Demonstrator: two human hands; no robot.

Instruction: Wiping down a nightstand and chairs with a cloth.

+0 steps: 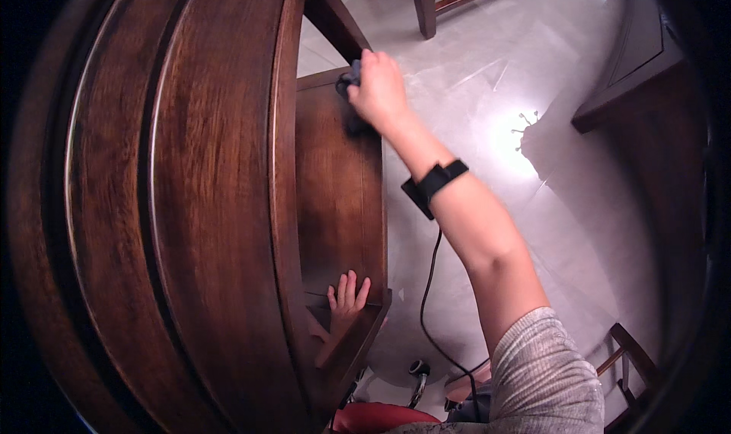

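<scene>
The person's right hand (pixel 378 87) is closed around a bunched, dark blue-grey cloth (pixel 351 78), its fingers gathered on the fabric at the far end of a flat, dark brown wooden panel (pixel 331 190), close to the panel's outer edge and just beside a slanting, dark wooden bar (pixel 335 15). The lower part of the cloth merges with shadow, so its outline there cannot be made out. The left hand (pixel 346 297) lies at the near end of the same panel, well apart from the cloth, with its fingers spread; a short, dark wooden rail (pixel 354 335) partly hides it toward the wrist. Large, curved, glossy brown wooden slats (pixel 213 205) fill the left side of the view, next to the panel. A black strap with a small box (pixel 435 186) sits around the right forearm, and a thin black cable (pixel 428 297) hangs below it toward the lower edge, near a grey fabric sleeve (pixel 544 365). To the right, a pale, shiny floor (pixel 472 76) reflects a bright light, with dark wooden furniture (pixel 647 129) standing farther off.
</scene>
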